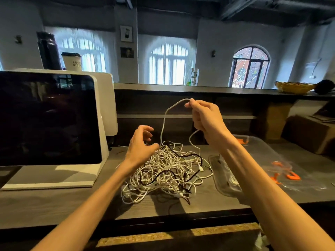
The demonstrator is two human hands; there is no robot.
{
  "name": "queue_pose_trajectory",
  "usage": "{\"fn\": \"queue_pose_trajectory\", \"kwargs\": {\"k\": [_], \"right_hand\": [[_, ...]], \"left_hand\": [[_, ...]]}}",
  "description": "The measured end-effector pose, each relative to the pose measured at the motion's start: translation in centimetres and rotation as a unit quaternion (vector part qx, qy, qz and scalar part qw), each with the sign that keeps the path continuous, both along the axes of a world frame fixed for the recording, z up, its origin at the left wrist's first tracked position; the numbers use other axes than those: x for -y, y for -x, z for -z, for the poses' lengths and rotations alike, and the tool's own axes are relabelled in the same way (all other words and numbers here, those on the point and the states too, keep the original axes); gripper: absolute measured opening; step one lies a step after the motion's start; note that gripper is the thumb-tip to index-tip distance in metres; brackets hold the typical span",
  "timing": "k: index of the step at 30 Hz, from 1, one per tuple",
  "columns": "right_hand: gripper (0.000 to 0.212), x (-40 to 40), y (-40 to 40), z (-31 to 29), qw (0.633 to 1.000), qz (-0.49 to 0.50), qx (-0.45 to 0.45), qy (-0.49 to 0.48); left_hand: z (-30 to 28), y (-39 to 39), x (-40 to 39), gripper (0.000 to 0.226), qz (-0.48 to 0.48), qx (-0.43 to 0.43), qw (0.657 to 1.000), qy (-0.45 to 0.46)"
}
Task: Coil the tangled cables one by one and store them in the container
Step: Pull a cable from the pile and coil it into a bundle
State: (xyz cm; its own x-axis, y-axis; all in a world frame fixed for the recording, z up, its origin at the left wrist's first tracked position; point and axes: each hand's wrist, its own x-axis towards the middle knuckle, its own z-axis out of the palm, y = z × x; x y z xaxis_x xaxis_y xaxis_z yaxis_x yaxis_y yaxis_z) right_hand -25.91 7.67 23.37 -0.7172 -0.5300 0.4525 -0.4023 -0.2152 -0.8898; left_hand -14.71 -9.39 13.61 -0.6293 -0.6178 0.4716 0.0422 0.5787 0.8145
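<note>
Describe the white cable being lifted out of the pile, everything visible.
The white cable is thin, round and rubbery-looking. The right hand pinches it at its raised arch; one run drops into the tangled pile, the other leaves below the hand, down toward the pile. The left hand hovers nearby, not holding it.

Only legible txt: white cup (72,62) w/ dark lid, behind the monitor (49,116) at far left, has 2 lines of dark caps, partly cut off: "ANYT" over "NIEE" approx, rest hidden. Wall pics too blurry to read.
</note>
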Motion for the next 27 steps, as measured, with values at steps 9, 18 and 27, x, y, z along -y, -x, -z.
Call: {"fn": "queue_pose_trajectory", "kwargs": {"k": [9,18,27], "right_hand": [[0.025,0.3,-1.5,-1.3,0.991,-0.119,0.049,0.031],[0.059,-0.1,-0.1,3.7,0.987,-0.039,-0.106,-0.111],[0.025,-0.7,1.1,8.5,0.977,-0.038,-0.062,-0.198]], "left_hand": [[-2.9,1.2,-5.0,0.045,0.209,0.067,0.975,-0.032],[-4.9,2.4,-4.8,0.023,0.18,-0.114,0.958,-0.193],[-5.2,2.1,-3.2,0.023,0.183,-0.203,0.902,-0.334]]}}
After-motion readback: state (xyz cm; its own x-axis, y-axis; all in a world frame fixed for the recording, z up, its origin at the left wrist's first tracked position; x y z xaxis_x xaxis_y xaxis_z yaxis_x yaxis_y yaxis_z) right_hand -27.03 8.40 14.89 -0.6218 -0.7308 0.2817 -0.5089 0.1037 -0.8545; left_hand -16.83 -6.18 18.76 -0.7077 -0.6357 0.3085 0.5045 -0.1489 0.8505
